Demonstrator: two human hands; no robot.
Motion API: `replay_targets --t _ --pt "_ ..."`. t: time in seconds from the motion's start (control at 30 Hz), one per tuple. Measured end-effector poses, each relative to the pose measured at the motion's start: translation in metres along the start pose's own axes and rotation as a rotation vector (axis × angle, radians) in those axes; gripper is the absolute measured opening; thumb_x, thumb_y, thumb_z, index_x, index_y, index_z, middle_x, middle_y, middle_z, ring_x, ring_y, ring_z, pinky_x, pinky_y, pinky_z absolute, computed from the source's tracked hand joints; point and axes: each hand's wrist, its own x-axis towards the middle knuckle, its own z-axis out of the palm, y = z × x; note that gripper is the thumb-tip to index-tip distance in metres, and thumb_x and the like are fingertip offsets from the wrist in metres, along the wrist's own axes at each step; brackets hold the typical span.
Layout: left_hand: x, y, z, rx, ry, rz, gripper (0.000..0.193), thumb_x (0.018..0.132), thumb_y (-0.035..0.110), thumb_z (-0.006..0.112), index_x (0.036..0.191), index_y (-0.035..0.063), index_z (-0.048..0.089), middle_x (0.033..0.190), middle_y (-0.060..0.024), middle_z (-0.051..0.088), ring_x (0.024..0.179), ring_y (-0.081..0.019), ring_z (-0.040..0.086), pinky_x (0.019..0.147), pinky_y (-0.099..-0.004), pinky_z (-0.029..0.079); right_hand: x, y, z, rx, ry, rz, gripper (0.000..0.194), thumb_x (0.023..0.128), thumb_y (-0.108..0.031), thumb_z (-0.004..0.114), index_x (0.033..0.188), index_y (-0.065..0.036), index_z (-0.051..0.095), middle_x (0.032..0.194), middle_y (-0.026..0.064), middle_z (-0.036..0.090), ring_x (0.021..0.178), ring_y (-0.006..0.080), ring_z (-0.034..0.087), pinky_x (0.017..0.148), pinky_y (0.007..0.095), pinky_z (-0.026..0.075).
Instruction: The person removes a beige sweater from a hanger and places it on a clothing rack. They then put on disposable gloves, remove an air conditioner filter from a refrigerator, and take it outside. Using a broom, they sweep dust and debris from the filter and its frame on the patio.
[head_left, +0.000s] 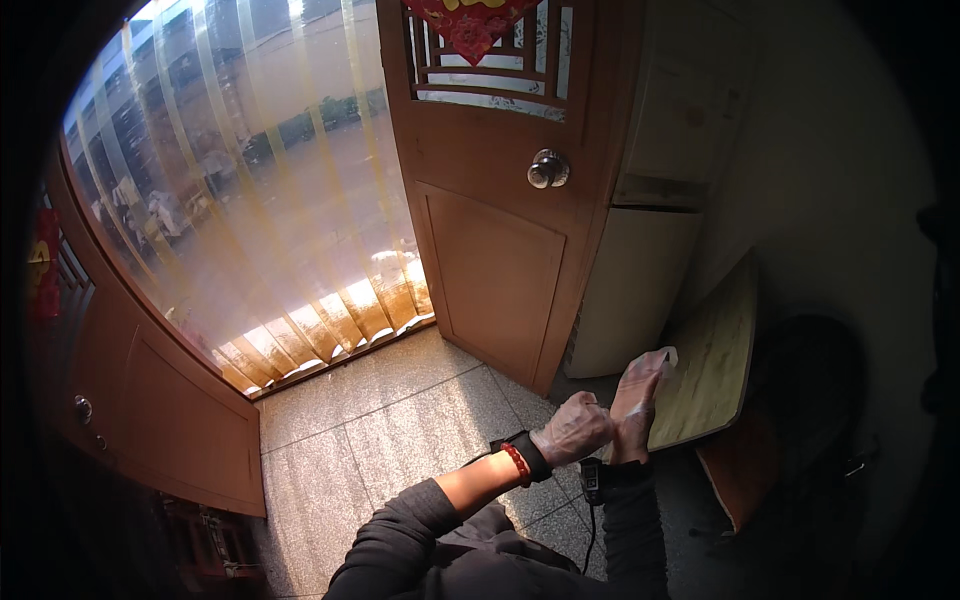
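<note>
Both of my hands wear thin clear plastic gloves. My left hand (574, 430), with a red bead bracelet (516, 463) and a black strap (535, 456) at its wrist, is curled against the heel of my right hand. Its fingers appear to pinch the clear glove (613, 429) near the right wrist, though the fingertips are partly hidden. My right hand (636, 409) is held up with the fingers extended and the thumb apart, holding nothing. Loose plastic stands out past its fingertips. A small black device (592, 480) with a cable (590, 541) sits at the right wrist.
Beside my right hand leans a wood-grain board (705, 367). A pale refrigerator (637, 285) stands behind the brown wooden door (495, 255) with its round knob (548, 169). Clear plastic strip curtains (262, 172) cover the doorway. Another door leaf (172, 405) is at left, above speckled floor tiles (397, 427).
</note>
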Motion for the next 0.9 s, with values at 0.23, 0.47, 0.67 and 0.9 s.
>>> replay_targets --t 0.23,0.47,0.67,0.9 --pt "0.047 -0.057 -0.015 -0.572 0.065 -0.132 0.023 0.077 0.026 0.057 0.069 0.0046 0.058 0.067 -0.0131 0.059 0.063 -0.0295 0.060 0.073 -0.0392 0.047 0.041 0.012 0.006 -0.038 0.063 0.068 0.074 0.091 -0.048 0.043 0.143 -0.005 0.014 0.150 0.0135 0.009 0.139 0.0239 0.006 0.113 0.0364 0.006" --pt "0.116 -0.102 0.031 -0.291 -0.023 -0.197 0.024 0.080 0.028 0.057 0.065 0.0090 0.061 0.060 -0.0077 0.061 0.057 -0.0222 0.061 0.066 -0.0367 0.045 0.118 0.030 -0.007 0.001 0.174 0.094 0.061 0.092 -0.031 0.052 0.141 -0.007 0.024 0.147 0.0080 0.021 0.136 0.0222 0.016 0.112 0.0360 0.014" --pt "0.187 -0.125 0.056 -0.117 -0.127 -0.028 0.015 0.078 0.021 0.057 0.066 0.0133 0.061 0.061 -0.0057 0.061 0.056 -0.0219 0.060 0.063 -0.0365 0.046 0.185 0.032 -0.034 0.273 0.188 0.126 0.062 0.093 -0.038 0.047 0.141 -0.008 0.023 0.143 0.0055 0.030 0.131 0.0202 0.029 0.108 0.0314 0.021" --pt "0.248 -0.139 0.091 -0.131 -0.043 0.260 0.008 0.073 0.014 0.059 0.067 0.0103 0.057 0.059 -0.0061 0.057 0.057 -0.0210 0.059 0.061 -0.0356 0.047 0.266 0.029 -0.068 0.199 0.214 0.401 0.081 0.085 -0.068 0.033 0.145 -0.018 0.013 0.152 0.0052 0.008 0.139 0.0256 0.006 0.109 0.0477 0.007"
